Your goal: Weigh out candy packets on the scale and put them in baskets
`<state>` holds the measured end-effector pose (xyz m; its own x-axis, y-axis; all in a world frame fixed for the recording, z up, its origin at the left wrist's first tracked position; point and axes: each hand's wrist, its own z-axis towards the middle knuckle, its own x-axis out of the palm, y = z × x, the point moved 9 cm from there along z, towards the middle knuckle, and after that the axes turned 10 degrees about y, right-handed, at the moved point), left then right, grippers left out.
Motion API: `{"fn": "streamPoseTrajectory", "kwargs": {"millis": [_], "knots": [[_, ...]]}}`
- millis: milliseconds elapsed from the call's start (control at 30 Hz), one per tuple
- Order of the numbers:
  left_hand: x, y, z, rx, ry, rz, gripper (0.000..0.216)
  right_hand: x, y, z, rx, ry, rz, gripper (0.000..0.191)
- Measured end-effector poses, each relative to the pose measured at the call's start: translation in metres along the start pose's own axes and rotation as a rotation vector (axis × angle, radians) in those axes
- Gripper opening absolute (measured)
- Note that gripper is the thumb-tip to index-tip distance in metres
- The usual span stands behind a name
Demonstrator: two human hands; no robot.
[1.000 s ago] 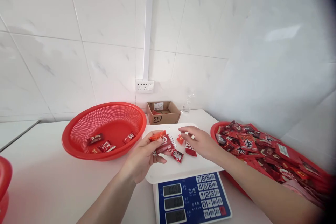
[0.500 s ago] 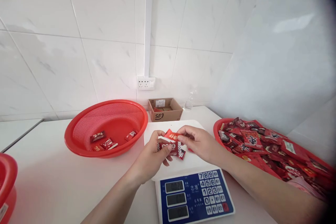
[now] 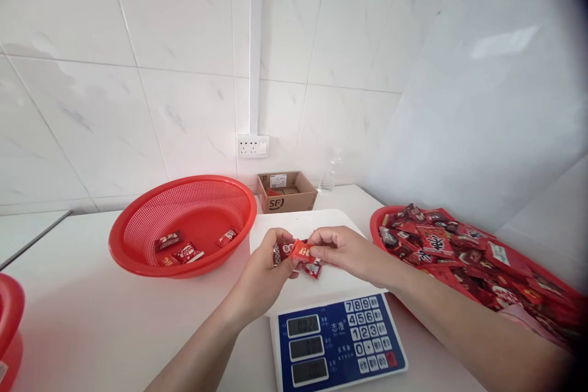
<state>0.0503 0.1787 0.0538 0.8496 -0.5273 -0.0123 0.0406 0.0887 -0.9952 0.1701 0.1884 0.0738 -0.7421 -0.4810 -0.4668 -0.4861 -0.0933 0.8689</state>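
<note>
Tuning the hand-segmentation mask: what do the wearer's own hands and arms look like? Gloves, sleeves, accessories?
The left hand and right hand are ungloved. The left forearm and right forearm are bare where visible. No sleeve, watch, bracelet or ring shows.

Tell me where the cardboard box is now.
In the head view, the cardboard box stands just behind the scale's white pan, below the wall socket, with the red perforated basket on its left and a clear bottle on its right.

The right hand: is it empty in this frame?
No, the right hand pinches one end of an orange-red packet above the white tray.
</note>
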Motion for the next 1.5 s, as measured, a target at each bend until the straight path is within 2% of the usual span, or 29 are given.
{"fn": "streamPoseTrajectory", "kwargs": {"millis": [100,167,267,400,533,700,767,800,867,1000,1033,1067,1167,1233,1333,1467,1500], "knots": [[-0.009,-0.003,-0.002,-0.017,-0.059,0.043,0.042,-0.021,-0.013,0.002,0.062,-0.098,-0.051,0.024],[-0.015,-0.003,-0.003,-0.042,-0.092,0.067,0.050,-0.032,-0.025,0.002,0.117,-0.114,-0.081,0.025],[-0.020,-0.004,-0.004,-0.060,-0.102,0.099,0.053,-0.048,-0.038,0.002,0.166,-0.150,-0.190,0.022],[-0.023,-0.003,-0.004,-0.057,-0.101,0.103,0.054,-0.064,-0.040,0.001,0.141,-0.223,-0.233,0.021],[-0.017,-0.004,-0.003,-0.025,-0.061,0.095,0.049,-0.049,-0.026,-0.005,0.120,-0.198,-0.290,0.019],[0.016,-0.005,-0.003,-0.006,0.158,0.060,0.038,0.005,0.018,-0.026,-0.110,-0.096,-0.192,0.013],[0.019,-0.005,-0.004,-0.013,0.162,0.068,0.031,0.016,0.024,-0.032,-0.123,-0.030,-0.188,0.013],[0.016,-0.005,-0.004,-0.015,0.127,0.066,0.029,0.013,0.022,-0.033,-0.114,-0.018,-0.201,0.014],[0.005,-0.006,-0.005,-0.018,0.027,0.043,0.029,-0.012,0.009,-0.037,-0.066,-0.079,-0.274,0.014],[-0.014,-0.008,-0.006,-0.022,-0.076,-0.023,0.037,-0.105,-0.051,-0.058,0.248,-0.429,-0.604,0.019],[-0.016,-0.009,-0.006,-0.023,-0.077,-0.036,0.038,-0.120,-0.069,-0.064,0.324,-0.437,-0.658,0.022],[-0.017,-0.009,-0.006,-0.023,-0.075,-0.042,0.038,-0.129,-0.089,-0.068,0.387,-0.387,-0.674,0.027],[-0.018,-0.010,-0.007,-0.025,-0.070,-0.032,0.037,-0.135,-0.136,-0.085,0.487,-0.153,-0.577,0.031],[-0.018,-0.011,-0.007,-0.029,-0.070,-0.019,0.037,-0.137,-0.148,-0.097,0.503,-0.078,-0.592,0.027],[-0.018,-0.011,-0.006,-0.027,-0.075,-0.008,0.036,-0.149,-0.154,-0.106,0.554,-0.078,-0.661,0.017],[-0.018,-0.008,-0.006,-0.035,-0.076,-0.001,0.037,-0.162,-0.157,-0.097,0.587,-0.182,-0.756,0.017],[-0.018,-0.007,-0.006,-0.039,-0.076,0.004,0.037,-0.163,-0.159,-0.092,0.585,-0.214,-0.775,0.022]]}}
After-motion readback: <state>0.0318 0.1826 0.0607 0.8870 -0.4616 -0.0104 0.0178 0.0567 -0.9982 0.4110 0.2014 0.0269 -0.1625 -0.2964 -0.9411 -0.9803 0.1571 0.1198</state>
